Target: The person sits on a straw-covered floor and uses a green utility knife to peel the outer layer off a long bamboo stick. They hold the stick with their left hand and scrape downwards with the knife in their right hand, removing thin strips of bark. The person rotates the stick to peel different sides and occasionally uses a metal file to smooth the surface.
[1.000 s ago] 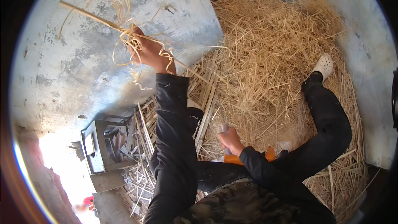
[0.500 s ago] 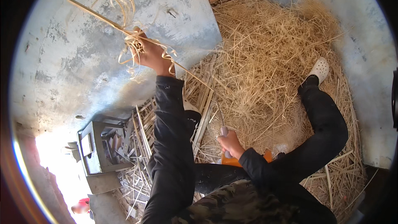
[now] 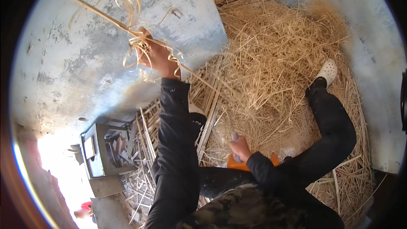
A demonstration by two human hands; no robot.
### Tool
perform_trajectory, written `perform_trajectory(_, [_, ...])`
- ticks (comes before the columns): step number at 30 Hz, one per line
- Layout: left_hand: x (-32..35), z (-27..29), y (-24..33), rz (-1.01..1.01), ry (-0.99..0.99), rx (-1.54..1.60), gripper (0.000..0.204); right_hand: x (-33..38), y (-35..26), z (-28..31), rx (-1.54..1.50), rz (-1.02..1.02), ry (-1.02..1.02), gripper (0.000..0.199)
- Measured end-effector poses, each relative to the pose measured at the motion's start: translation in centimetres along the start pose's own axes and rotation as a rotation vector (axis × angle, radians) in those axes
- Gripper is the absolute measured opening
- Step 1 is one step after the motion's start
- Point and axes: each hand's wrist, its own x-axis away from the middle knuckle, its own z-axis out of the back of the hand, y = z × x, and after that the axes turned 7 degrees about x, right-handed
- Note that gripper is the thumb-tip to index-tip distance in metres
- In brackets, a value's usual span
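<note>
My left hand (image 3: 157, 56) is raised at the upper left with its fingers closed around a long, thin bamboo strip (image 3: 99, 13). Curled shavings (image 3: 135, 44) hang from the strip and bunch about my fingers. The strip slants down to the right, its lower end reaching over the straw-coloured pile. Low in the middle, my right hand (image 3: 241, 149) grips the grey handle (image 3: 235, 137) of a knife. Its slim blade points up and away but is too faint here to trace. An orange thing (image 3: 237, 163), partly hidden, lies just under my right hand.
A large heap of shavings (image 3: 275, 59) spreads between my legs, against the grey walls (image 3: 352, 0). Split strips (image 3: 208, 121) lie by my left foot. At the left stands a small wooden stool-like frame (image 3: 95, 152) beside a bright opening. A light clog (image 3: 328, 71) covers my right foot.
My right hand has drawn back slightly toward my body and to the right with the knife. My left hand has barely shifted, still holding the strip, and the loose curls have swung a little.
</note>
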Motion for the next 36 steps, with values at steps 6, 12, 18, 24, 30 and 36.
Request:
perform_trajectory(6, [0.3,-0.7,-0.1,-0.025,-0.043,-0.081,0.027,-2.8,3.5,0.8,0.339,0.292,0.061,0.019])
perform_trajectory(12, [-0.5,-0.4,0.2,0.134,-0.15,0.394,0.024,-2.5,2.9,5.4,0.126,-0.048,0.021,0.02])
perform_trajectory(18, [-0.7,-1.1,-1.4,0.035,-0.058,0.264,0.018,0.0,0.3,6.1,0.251,0.037,0.039,0.021])
perform_trajectory(24, [-1.4,-0.8,-2.8,-0.051,-0.036,0.183,0.018,-2.8,6.3,9.6,0.408,-0.087,-0.015,0.022])
perform_trajectory(30, [-1.8,0.2,-2.2,0.062,-0.088,0.12,0.022,-7.0,9.0,13.4,-0.309,-0.527,-0.424,0.024])
perform_trajectory(36, [-2.3,1.0,-2.9,-0.002,-0.067,0.163,0.022,-0.3,1.2,8.0,0.246,-0.19,0.026,0.025])
